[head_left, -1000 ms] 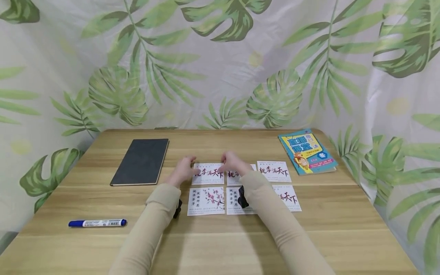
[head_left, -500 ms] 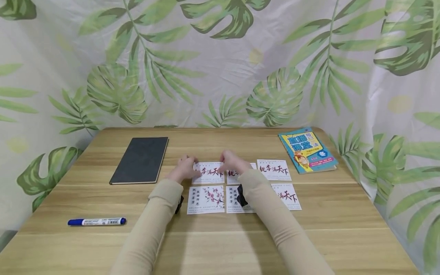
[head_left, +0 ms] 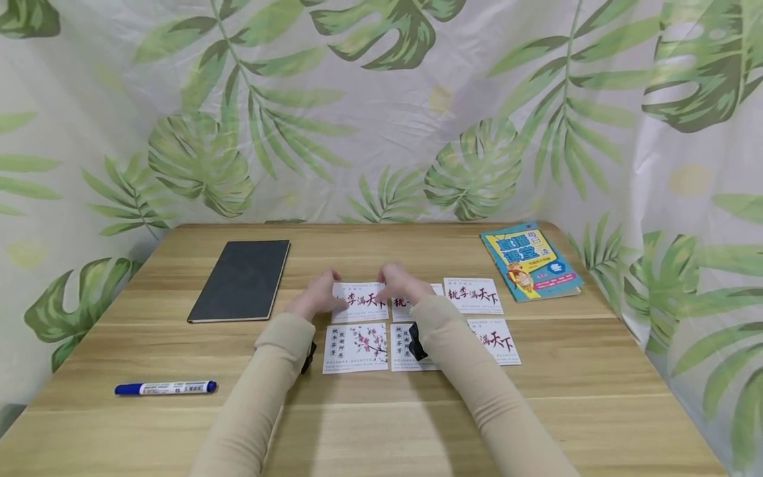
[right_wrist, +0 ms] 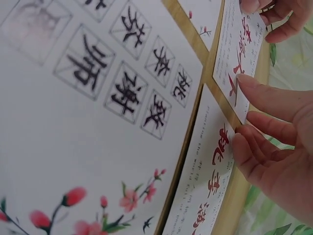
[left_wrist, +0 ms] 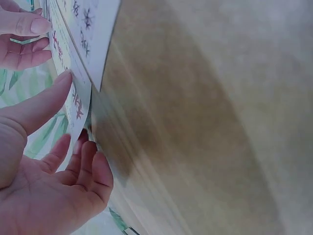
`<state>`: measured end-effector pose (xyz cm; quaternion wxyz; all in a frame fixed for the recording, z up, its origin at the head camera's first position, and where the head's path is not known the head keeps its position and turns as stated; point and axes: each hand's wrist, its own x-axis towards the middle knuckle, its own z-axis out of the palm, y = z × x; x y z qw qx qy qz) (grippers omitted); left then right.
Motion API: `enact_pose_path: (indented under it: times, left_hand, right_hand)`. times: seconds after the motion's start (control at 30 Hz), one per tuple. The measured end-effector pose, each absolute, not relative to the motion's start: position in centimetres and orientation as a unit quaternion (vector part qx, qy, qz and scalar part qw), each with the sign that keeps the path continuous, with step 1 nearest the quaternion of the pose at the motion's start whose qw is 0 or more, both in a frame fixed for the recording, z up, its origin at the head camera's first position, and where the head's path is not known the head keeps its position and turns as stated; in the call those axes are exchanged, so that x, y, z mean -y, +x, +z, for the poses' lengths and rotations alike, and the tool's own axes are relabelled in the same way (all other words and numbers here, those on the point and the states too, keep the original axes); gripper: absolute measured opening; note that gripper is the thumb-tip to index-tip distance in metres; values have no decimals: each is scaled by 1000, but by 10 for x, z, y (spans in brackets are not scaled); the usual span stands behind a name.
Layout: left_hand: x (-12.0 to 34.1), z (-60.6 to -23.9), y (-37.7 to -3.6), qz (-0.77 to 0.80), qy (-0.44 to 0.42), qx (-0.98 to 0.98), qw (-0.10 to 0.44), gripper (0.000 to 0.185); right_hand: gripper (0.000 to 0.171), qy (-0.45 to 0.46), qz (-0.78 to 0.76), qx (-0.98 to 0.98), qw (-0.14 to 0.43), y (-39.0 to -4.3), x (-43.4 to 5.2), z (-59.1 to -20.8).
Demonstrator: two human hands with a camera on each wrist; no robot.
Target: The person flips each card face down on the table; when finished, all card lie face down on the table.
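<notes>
Currently the left hand [head_left: 317, 293] and right hand [head_left: 407, 285] pinch opposite ends of the white rectangular paper card with red lettering [head_left: 359, 303] at the far row's left, some fingertips hidden behind it. Beside it, a white, red-lettered paper card [head_left: 400, 313] is partly covered by the right hand, and the beige fabric right sleeve [head_left: 477, 377] cuts off the near row's rightmost white paper card [head_left: 499, 343].

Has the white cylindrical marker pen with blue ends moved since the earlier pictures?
No. In the head view, the marker pen keeps its same place relative to the left edge of the brown wooden table.
</notes>
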<state>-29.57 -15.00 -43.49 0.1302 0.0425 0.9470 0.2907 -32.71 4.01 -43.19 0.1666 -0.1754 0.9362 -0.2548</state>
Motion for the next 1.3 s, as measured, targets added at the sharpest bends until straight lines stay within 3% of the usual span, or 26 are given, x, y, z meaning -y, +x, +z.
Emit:
enact_pose_path:
  times: [0.37, 0.57, 0.7, 0.87, 1.3]
  left_hand:
    - [148, -439, -295, 356, 20, -927, 115, 77]
    - [153, -443, -296, 437, -11, -896, 80, 60]
    - [156, -441, -295, 490, -30, -869, 58, 45]
    - [158, -437, -294, 533, -58, -841, 68, 36]
    - [154, -427, -290, 587, -73, -800, 98, 45]
  right_hand:
    - [45, -160, -259, -940, 152, -326, -42, -435]
    - [44, -168, -275, -937, 133, -325, -42, -437]
    - [33, -187, -280, -933, 128, -323, -42, -437]
    - [20, -210, -262, -934, 122, -318, -40, -434]
    - [22, -179, -382, -895, 146, -314, -33, -435]
